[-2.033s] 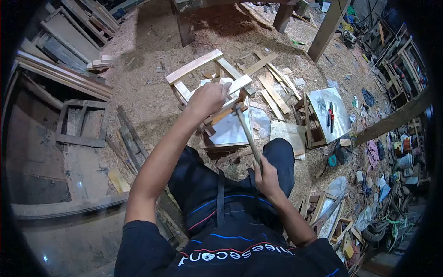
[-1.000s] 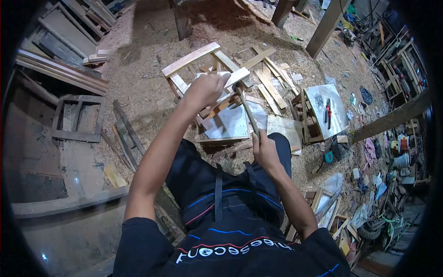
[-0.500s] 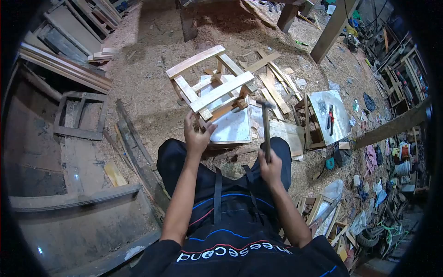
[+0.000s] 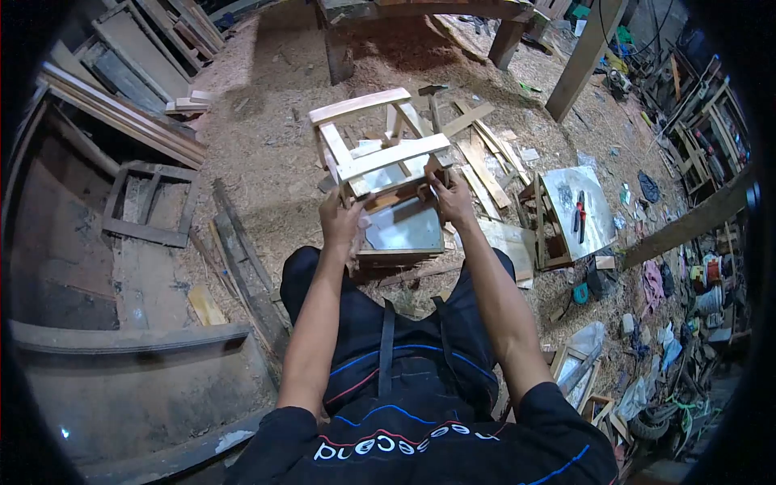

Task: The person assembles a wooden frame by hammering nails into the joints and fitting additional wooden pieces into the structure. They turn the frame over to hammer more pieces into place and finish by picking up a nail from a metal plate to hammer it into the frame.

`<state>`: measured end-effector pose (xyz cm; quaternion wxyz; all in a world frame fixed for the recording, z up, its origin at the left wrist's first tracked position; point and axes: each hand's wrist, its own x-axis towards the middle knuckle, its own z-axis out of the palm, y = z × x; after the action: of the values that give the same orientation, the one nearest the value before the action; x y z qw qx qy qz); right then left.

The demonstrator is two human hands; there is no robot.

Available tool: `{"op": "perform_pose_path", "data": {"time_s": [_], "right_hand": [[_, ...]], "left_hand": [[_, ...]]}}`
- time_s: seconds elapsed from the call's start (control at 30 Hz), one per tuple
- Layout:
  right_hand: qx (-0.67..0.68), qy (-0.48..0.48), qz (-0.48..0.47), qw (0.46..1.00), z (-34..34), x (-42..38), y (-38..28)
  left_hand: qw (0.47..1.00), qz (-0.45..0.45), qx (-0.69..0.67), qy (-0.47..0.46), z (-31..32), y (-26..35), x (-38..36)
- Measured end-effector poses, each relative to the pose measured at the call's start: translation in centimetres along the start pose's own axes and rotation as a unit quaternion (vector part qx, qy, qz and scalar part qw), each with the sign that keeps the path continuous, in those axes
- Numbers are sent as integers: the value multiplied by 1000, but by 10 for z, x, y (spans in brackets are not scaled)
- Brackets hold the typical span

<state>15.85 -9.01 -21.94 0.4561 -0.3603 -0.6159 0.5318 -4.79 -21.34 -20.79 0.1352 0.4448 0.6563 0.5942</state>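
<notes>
A small pale wooden frame (image 4: 394,156) with slats and short legs stands tilted over a white-topped wooden box (image 4: 408,230) in front of my knees. My left hand (image 4: 341,217) is closed round the frame's near left corner. At the near right corner, my right hand (image 4: 451,198) grips the frame, its fingers partly hidden by the wood. Beyond that corner a hammer (image 4: 434,101) points away from me, head at the far end. Its handle runs back toward my right hand, and its lower part is hidden by the frame.
Loose wooden strips (image 4: 483,166) lie on the shaving-covered floor to the right. Red-handled pliers (image 4: 579,217) rest on a second white-topped box (image 4: 594,198). Left are a large wooden panel frame (image 4: 129,339) and a small square frame (image 4: 149,202). A slanting post (image 4: 586,61) stands ahead right.
My right hand has moved forward and left from above my knee to the frame's right corner. The hammer has moved away from me, beyond the frame. The frame has shifted slightly right and tilted differently.
</notes>
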Motion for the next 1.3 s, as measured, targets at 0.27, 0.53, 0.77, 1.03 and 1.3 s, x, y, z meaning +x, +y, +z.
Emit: {"op": "perform_pose_path", "data": {"time_s": [0.27, 0.53, 0.77, 1.03, 1.3], "right_hand": [[10, 13, 40, 999, -13, 1, -88], [19, -21, 155, 988, -35, -6, -92], [79, -44, 260, 961, -34, -27, -100], [11, -80, 247, 966, -38, -23, -111], [31, -46, 258, 965, -31, -16, -108]], "left_hand": [[981, -154, -74, -91, -39, 60, 58], [952, -242, -154, -109, -22, 56, 49], [919, -318, -184, -141, -23, 69, 28], [904, -319, -179, -220, -35, 90, 30], [897, -341, -162, -230, -30, 83, 41]]}}
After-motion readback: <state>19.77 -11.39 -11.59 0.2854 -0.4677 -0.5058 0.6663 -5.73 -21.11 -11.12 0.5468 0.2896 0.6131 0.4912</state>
